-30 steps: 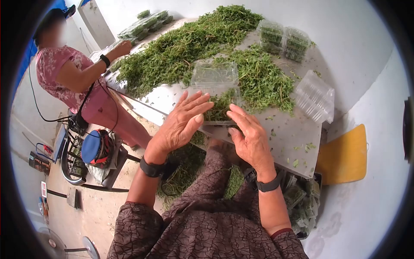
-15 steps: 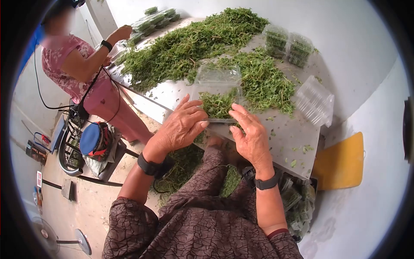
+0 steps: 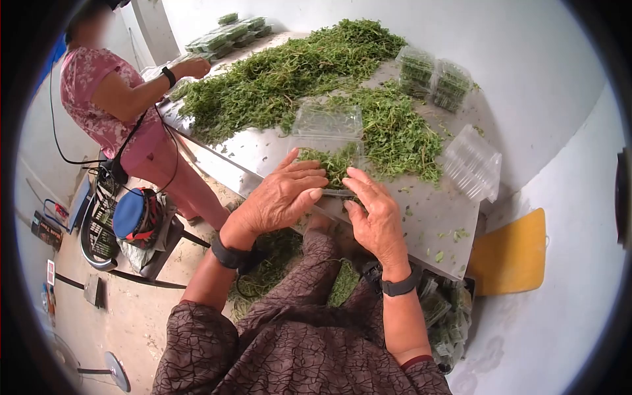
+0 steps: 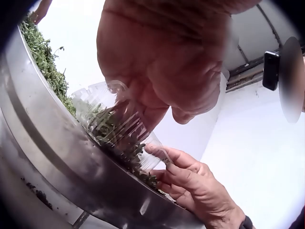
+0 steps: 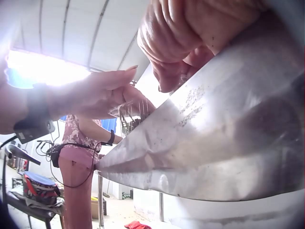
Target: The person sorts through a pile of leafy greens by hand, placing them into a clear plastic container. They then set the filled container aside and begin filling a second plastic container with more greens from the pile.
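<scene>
A clear plastic clamshell container (image 3: 327, 120) lies on the table with its lid folded back away from me, its base filled with leafy green sprigs (image 3: 334, 164). My left hand (image 3: 276, 197) reaches over the left side of the base, fingers nearly straight and laid over the greens. At the right front corner is my right hand (image 3: 378, 220). In the left wrist view, the right thumb and fingers (image 4: 181, 167) pinch the container's rim. The left palm (image 4: 152, 57) hangs over the container there, partly hiding the greens.
Heaps of loose greens (image 3: 289, 79) spread across the metal table (image 3: 434, 210). Filled clamshells (image 3: 416, 69) stand at the back right, near stacked clear lids or trays (image 3: 473, 161). A yellow chair (image 3: 510, 253) is at the right. Another person (image 3: 108, 112) works at the left.
My left hand has lowered from above the container onto the greens. The right hand has stayed at the container's right corner. The other person's arm rose, then came down toward the table.
</scene>
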The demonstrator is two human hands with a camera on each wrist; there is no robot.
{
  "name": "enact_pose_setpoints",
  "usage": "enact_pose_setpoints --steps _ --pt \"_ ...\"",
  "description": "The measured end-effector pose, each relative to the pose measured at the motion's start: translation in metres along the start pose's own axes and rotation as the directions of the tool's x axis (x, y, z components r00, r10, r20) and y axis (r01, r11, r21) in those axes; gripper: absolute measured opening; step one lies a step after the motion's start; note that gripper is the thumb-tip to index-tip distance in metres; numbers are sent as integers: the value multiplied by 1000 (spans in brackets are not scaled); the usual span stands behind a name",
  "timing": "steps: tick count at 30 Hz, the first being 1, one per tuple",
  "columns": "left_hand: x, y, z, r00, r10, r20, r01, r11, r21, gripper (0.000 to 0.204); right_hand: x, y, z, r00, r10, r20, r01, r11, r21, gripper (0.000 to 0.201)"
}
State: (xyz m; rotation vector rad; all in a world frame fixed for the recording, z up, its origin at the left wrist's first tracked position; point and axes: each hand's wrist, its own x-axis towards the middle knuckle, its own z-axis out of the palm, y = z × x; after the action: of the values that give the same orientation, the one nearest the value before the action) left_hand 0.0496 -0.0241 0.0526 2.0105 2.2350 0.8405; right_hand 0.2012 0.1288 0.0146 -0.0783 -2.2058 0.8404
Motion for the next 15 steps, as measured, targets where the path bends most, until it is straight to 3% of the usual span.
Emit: enact_pose_setpoints --steps 4,6,11,15 --pt "-21 -5 -2 989 31 -147 -33 999 -16 46 0 1 1 1000 -3 -2 3 1000 2 40" --pt "-31 -7 -7 972 -41 -232 40 999 -7 45 0 1 1 1000 -5 1 5 1000 3 40" --pt "-5 -14 -17 977 -16 -212 38 994 100 47 0 2 2 1000 -14 12 14 1000 -22 41" --pt "9 -21 -7 998 -41 -45 49 980 192 50 -2 2 1 1000 13 1 -13 1000 -19 41"
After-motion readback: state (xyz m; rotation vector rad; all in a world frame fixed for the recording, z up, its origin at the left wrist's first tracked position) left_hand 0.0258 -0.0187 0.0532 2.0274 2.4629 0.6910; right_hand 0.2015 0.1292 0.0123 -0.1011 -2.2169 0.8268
